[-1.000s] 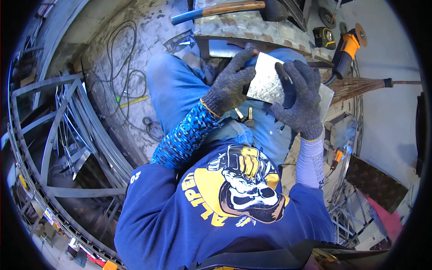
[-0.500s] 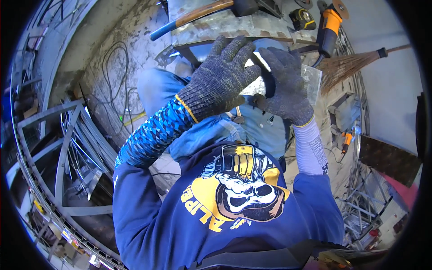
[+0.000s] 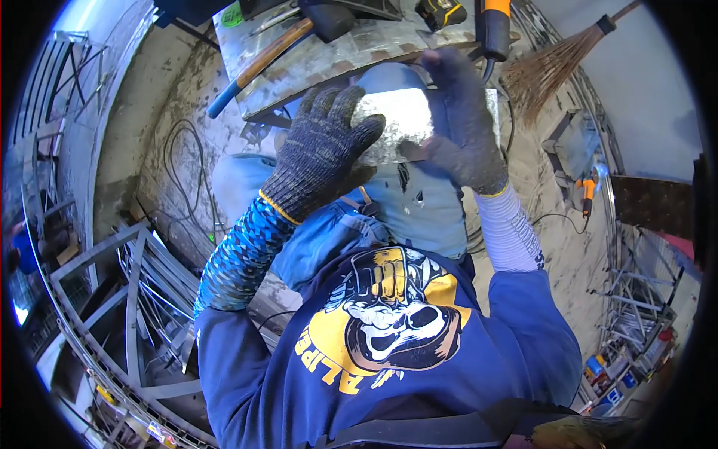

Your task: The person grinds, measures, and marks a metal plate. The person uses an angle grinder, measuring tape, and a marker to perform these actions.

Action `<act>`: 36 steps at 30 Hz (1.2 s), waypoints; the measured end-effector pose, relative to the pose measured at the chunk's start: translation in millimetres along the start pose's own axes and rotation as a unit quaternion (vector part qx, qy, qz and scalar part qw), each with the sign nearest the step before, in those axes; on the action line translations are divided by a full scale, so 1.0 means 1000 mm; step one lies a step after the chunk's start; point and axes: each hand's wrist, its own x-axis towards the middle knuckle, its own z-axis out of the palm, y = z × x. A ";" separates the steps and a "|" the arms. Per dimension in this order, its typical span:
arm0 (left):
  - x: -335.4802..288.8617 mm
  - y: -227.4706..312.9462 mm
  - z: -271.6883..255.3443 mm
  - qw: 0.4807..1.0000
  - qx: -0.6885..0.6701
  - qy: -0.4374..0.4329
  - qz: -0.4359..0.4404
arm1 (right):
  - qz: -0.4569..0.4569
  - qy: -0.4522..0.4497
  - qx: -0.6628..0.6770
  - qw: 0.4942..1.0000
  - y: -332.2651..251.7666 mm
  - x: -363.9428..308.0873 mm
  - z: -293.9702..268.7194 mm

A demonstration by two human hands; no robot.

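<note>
A silvery, scuffed metal plate (image 3: 400, 123) lies over my jeans-clad leg, in front of the workbench. My left hand (image 3: 318, 150), in a dark knit glove with a yellow cuff edge, grips its left end, one finger across the top face. Over the right part of the plate is my right hand (image 3: 467, 131), gloved alike and slightly blurred. Its fingers are spread, with the thumb low on the plate and one finger pointing up, past the far edge. The plate's right end shows beyond this hand.
On the metal-topped bench (image 3: 299, 75) rest a mallet (image 3: 277, 56) with a blue-ended handle and a tape measure (image 3: 441, 13). An orange-black power tool (image 3: 493, 30) stands by a broom (image 3: 553, 67). Cables (image 3: 183, 165) coil on the floor; a metal frame (image 3: 134, 299) is at left.
The view has shifted, so the bench sits further left and higher. My hands have moved apart, baring more of the plate between them, and my right fingers have spread.
</note>
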 end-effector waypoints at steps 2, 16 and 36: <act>0.001 -0.001 0.001 1.000 -0.014 -0.002 0.000 | -0.074 0.071 0.063 0.993 0.013 -0.003 -0.004; -0.011 -0.002 -0.016 0.999 0.022 -0.007 -0.023 | 0.190 0.218 -0.084 0.954 0.020 -0.054 -0.068; -0.122 0.020 -0.077 0.985 0.108 -0.003 -0.136 | 0.055 -0.057 -0.288 0.954 -0.016 -0.001 0.015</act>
